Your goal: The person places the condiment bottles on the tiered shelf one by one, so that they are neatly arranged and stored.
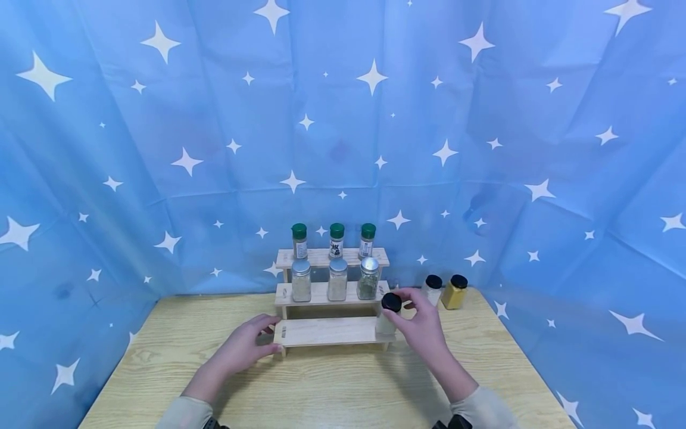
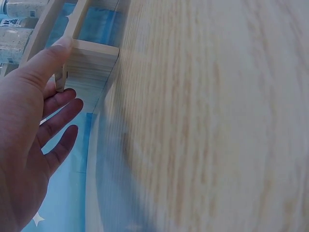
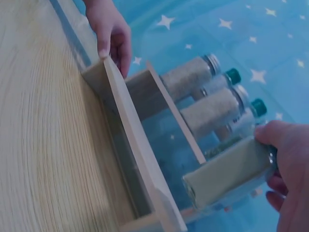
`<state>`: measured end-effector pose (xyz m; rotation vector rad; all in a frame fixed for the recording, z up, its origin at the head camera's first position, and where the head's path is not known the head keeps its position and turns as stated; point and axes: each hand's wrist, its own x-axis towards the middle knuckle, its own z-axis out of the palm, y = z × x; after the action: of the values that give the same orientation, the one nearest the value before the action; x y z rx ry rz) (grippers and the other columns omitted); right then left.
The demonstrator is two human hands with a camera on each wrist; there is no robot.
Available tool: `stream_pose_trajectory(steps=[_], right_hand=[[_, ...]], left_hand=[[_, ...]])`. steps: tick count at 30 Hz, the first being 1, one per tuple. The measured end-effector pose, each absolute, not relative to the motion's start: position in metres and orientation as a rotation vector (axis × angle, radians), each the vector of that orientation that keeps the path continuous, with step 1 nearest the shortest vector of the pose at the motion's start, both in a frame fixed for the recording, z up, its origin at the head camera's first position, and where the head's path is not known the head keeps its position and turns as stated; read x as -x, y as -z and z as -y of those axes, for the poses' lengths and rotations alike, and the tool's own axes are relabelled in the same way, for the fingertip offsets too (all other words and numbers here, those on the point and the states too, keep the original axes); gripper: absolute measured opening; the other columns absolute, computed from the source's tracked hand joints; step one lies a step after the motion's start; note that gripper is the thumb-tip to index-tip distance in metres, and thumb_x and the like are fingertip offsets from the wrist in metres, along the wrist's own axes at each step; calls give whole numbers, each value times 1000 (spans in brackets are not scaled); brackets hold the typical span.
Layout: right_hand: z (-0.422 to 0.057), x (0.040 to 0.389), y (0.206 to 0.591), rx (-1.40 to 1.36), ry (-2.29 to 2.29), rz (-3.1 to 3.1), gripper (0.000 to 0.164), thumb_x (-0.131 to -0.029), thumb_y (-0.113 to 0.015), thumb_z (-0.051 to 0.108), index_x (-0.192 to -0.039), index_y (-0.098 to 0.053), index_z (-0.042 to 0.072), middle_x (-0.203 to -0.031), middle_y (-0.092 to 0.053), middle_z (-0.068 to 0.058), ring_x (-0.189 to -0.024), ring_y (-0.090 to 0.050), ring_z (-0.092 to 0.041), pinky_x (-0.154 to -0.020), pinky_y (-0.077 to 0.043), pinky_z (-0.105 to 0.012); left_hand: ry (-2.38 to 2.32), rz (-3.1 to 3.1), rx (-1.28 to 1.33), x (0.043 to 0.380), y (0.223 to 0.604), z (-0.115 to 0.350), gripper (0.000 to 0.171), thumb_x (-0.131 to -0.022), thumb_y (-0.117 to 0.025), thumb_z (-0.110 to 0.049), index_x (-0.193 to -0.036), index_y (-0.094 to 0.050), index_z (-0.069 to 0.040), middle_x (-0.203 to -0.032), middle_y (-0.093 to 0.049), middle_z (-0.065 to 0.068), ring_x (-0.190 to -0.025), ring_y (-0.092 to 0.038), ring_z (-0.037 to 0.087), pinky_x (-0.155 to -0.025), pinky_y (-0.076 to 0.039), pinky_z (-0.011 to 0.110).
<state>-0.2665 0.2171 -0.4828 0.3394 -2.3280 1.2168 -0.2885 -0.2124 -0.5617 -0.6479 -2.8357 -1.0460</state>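
A three-step wooden spice rack (image 1: pixel 332 332) stands on the table. My left hand (image 1: pixel 248 344) pinches the left end of its lowest board, thumb at the front edge; in the left wrist view the other fingers (image 2: pixel 63 118) are loosely bent beside the board. My right hand (image 1: pixel 423 325) holds a glass spice jar (image 3: pixel 227 174) of pale powder by its black cap (image 1: pixel 391 302), over the right end of the lowest board. A small gap shows between jar and board in the right wrist view. The middle board bears silver-capped jars (image 1: pixel 337 281); the top one bears green-capped jars (image 1: pixel 336 241).
Right of the rack, behind my right hand, stand a black-capped jar of white contents (image 1: pixel 432 289) and a black-capped jar of yellow powder (image 1: pixel 455 293). The wooden table (image 1: pixel 332 393) reaches back to a blue star-patterned curtain (image 1: pixel 343 119).
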Motion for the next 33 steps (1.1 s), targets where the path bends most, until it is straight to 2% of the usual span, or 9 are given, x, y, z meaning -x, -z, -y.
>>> stream_pose_trajectory(steps=[8,15,26,33], right_hand=[[-187,267,481,-390,-1334,2359,42,-87,-98,12,-123,-76,14,-119,-74,1,-106,-67,-19,-91,-62,-45],[-159,266,481,-457,-1441,2376,42,-87,-97,12,-123,-76,18,-111,-72,4,-100,-68,-18,-82,-63,-32],[-120,272,479,-518,-1444,2390,39,-89,-96,18,-123,-75,22,-118,-71,7,-102,-66,-14,-87,-62,-33],[-99,277,474,-531,-1444,2411,40,-89,-96,17,-124,-75,20,-121,-71,6,-106,-66,-15,-89,-61,-31]], left_hand=[[1038,2834,648,288,560,212,71,-94,-90,-37,-153,-63,-8,-140,-70,1,-118,-71,23,-104,-60,54],[1038,2841,639,287,559,211,71,-94,-90,-39,-153,-63,-8,-142,-69,3,-119,-71,23,-105,-59,54],[1053,2833,650,286,558,210,70,-94,-91,-37,-152,-64,-8,-139,-70,2,-118,-71,23,-103,-60,53],[1065,2832,631,286,558,210,69,-94,-91,-38,-152,-65,-11,-140,-70,2,-118,-71,23,-104,-60,54]])
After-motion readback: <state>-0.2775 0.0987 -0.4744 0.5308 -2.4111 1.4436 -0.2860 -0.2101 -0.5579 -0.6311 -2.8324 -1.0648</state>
